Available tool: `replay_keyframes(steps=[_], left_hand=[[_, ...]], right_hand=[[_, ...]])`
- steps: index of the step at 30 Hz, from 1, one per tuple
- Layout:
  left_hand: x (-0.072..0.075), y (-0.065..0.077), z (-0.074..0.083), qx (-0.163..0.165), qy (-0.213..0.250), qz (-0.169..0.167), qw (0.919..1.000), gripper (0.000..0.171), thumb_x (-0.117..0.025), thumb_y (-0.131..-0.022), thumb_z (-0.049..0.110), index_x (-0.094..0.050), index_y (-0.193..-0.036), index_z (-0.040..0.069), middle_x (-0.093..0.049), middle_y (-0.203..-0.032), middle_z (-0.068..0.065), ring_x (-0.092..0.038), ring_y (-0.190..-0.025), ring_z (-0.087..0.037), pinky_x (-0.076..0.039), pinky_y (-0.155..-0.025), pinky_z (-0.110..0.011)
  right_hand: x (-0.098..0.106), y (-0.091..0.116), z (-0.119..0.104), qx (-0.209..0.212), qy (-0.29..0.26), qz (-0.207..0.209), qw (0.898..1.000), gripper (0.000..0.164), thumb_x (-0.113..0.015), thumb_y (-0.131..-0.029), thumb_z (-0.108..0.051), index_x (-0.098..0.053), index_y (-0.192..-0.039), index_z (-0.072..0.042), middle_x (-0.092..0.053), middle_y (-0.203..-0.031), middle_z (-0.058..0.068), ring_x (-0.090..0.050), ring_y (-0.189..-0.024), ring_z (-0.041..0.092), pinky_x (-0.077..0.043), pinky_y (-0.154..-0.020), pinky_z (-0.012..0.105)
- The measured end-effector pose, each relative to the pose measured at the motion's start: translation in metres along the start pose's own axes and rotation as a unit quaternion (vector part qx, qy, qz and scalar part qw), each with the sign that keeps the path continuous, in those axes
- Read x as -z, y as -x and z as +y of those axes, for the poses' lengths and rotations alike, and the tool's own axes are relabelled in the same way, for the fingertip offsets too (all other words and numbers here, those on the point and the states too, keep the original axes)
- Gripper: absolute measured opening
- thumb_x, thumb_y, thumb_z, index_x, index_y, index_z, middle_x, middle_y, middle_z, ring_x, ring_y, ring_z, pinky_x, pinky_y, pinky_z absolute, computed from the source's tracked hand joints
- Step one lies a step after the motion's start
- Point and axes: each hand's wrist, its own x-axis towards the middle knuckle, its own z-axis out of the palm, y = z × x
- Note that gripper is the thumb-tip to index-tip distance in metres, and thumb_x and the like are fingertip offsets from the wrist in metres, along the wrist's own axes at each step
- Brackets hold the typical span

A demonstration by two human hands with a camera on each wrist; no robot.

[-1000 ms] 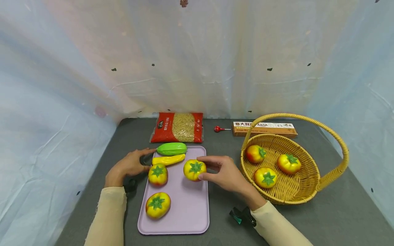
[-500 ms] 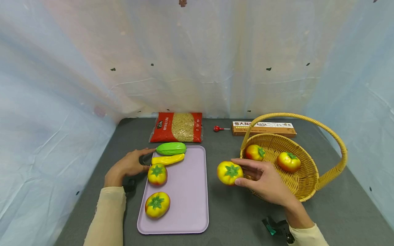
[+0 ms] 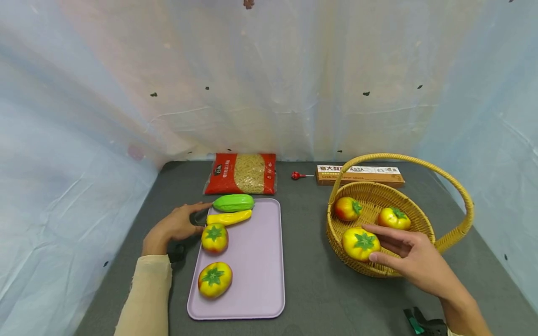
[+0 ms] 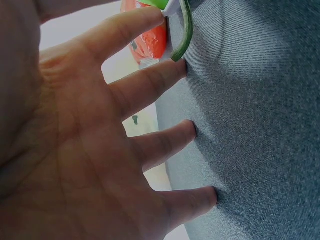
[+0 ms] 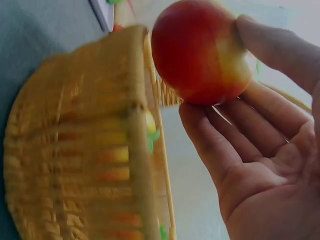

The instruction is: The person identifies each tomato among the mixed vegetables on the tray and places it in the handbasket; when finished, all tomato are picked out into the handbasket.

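With my right hand [image 3: 420, 263] I am pinching a red-and-yellow fruit [image 3: 360, 243] between thumb and fingers, and I am holding it above the near left part of the rim of a wicker basket [image 3: 370, 193], its green leafy top facing up towards me. The basket is standing by the right edge of the grey desk [image 3: 311, 261]; inside it, a left fruit [image 3: 348, 209] is lying against the far left wall and a right fruit [image 3: 392, 218] nearer the middle. My left hand [image 3: 178, 225] is gripping nothing: its fingers are spreading out straight, tips resting on the desk just beyond the left edge of a lilac tray [image 3: 256, 270]. At the tray's far left corner a green vegetable [image 3: 233, 203] is lying, with a yellow pepper [image 3: 229, 218] just below it. Along the tray's left edge, an upper fruit [image 3: 215, 238] is sitting beside the pepper and a lower fruit [image 3: 215, 280] towards the near left corner. By the desk's far edge, a pasta bag [image 3: 248, 174], a red lollipop [image 3: 296, 175] and a long box [image 3: 361, 178] are lying in a row.
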Motion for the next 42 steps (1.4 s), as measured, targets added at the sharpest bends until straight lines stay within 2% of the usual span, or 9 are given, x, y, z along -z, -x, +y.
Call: replay_keyframes(steps=[5, 10, 18, 24, 31, 34, 38, 40, 42], left_hand=[[0.001, 0.001, -0.001, 0.003, -0.003, 0.002, 1.0, 0.079, -0.081, -0.098, 0.034, -0.047, -0.168, 0.025, -0.036, -0.175, -0.026, -0.029, -0.158, -0.061, -0.027, -0.121, -0.085], [0.001, 0.002, 0.0, 0.006, 0.001, 0.002, 1.0, 0.078, -0.081, -0.098, 0.034, -0.047, -0.168, 0.025, -0.036, -0.175, -0.026, -0.028, -0.158, -0.061, -0.027, -0.12, -0.086], [0.001, 0.001, 0.0, 0.006, 0.004, 0.003, 1.0, 0.078, -0.081, -0.099, 0.034, -0.047, -0.168, 0.025, -0.035, -0.176, -0.024, -0.026, -0.159, -0.06, -0.025, -0.121, -0.085], [0.002, 0.001, 0.0, -0.001, 0.009, 0.003, 1.0, 0.078, -0.081, -0.099, 0.032, -0.047, -0.168, 0.026, -0.034, -0.176, -0.025, -0.028, -0.159, -0.06, -0.026, -0.121, -0.085], [0.002, 0.002, 0.001, -0.002, 0.013, 0.001, 0.9999, 0.077, -0.082, -0.098, 0.032, -0.048, -0.168, 0.027, -0.036, -0.175, -0.025, -0.03, -0.158, -0.059, -0.027, -0.12, -0.085], [0.002, 0.002, 0.001, 0.0, 0.013, 0.001, 0.9999, 0.077, -0.082, -0.098, 0.032, -0.048, -0.168, 0.027, -0.036, -0.175, -0.025, -0.031, -0.158, -0.059, -0.027, -0.121, -0.085], [0.002, 0.002, 0.002, 0.003, 0.012, 0.002, 0.9999, 0.077, -0.082, -0.098, 0.032, -0.048, -0.168, 0.027, -0.036, -0.175, -0.025, -0.03, -0.158, -0.059, -0.027, -0.121, -0.085], [0.001, 0.002, 0.002, 0.003, 0.011, 0.002, 0.9999, 0.077, -0.081, -0.098, 0.031, -0.048, -0.167, 0.027, -0.036, -0.175, -0.025, -0.03, -0.158, -0.06, -0.027, -0.121, -0.085], [0.0, 0.001, 0.002, 0.003, 0.013, 0.001, 0.9999, 0.077, -0.081, -0.098, 0.031, -0.048, -0.167, 0.027, -0.036, -0.176, -0.024, -0.03, -0.158, -0.06, -0.026, -0.12, -0.086]], right_hand=[[0.013, 0.007, 0.007, -0.036, 0.016, -0.013, 0.999, 0.047, -0.078, -0.102, -0.009, -0.07, -0.148, -0.014, -0.069, -0.146, -0.019, -0.069, -0.125, -0.004, -0.063, -0.091, 0.019], [0.024, 0.008, 0.014, -0.05, 0.032, -0.03, 0.998, 0.046, -0.077, -0.103, -0.012, -0.069, -0.148, -0.011, -0.07, -0.144, -0.019, -0.067, -0.125, -0.006, -0.062, -0.091, 0.017], [0.025, -0.001, 0.017, -0.093, 0.043, -0.055, 0.993, 0.045, -0.077, -0.105, -0.024, -0.069, -0.149, -0.016, -0.066, -0.153, 0.014, -0.065, -0.124, -0.01, -0.061, -0.092, 0.017], [0.017, -0.008, 0.015, -0.074, 0.079, -0.046, 0.993, 0.045, -0.08, -0.102, -0.028, -0.072, -0.144, -0.015, -0.068, -0.15, 0.018, -0.065, -0.122, -0.009, -0.061, -0.092, 0.018], [0.002, -0.018, 0.019, -0.053, 0.144, -0.028, 0.988, 0.045, -0.086, -0.096, -0.033, -0.077, -0.137, -0.016, -0.078, -0.134, 0.011, -0.075, -0.115, 0.004, -0.064, -0.089, 0.021], [-0.006, -0.025, 0.021, -0.039, 0.158, -0.009, 0.987, 0.045, -0.089, -0.094, -0.032, -0.078, -0.135, -0.016, -0.08, -0.128, 0.007, -0.079, -0.113, 0.015, -0.066, -0.089, 0.028], [-0.017, -0.036, 0.023, -0.027, 0.185, 0.016, 0.982, 0.049, -0.092, -0.091, -0.032, -0.079, -0.135, -0.017, -0.08, -0.125, 0.009, -0.08, -0.114, 0.03, -0.067, -0.091, 0.044], [-0.022, -0.042, 0.025, -0.023, 0.213, 0.026, 0.976, 0.051, -0.094, -0.089, -0.034, -0.079, -0.135, -0.017, -0.081, -0.125, 0.011, -0.079, -0.112, 0.031, -0.066, -0.091, 0.049], [-0.025, -0.046, 0.025, -0.025, 0.238, 0.031, 0.97, 0.056, -0.094, -0.088, -0.036, -0.077, -0.138, -0.017, -0.081, -0.126, 0.012, -0.077, -0.096, 0.026, -0.063, -0.085, 0.048]])
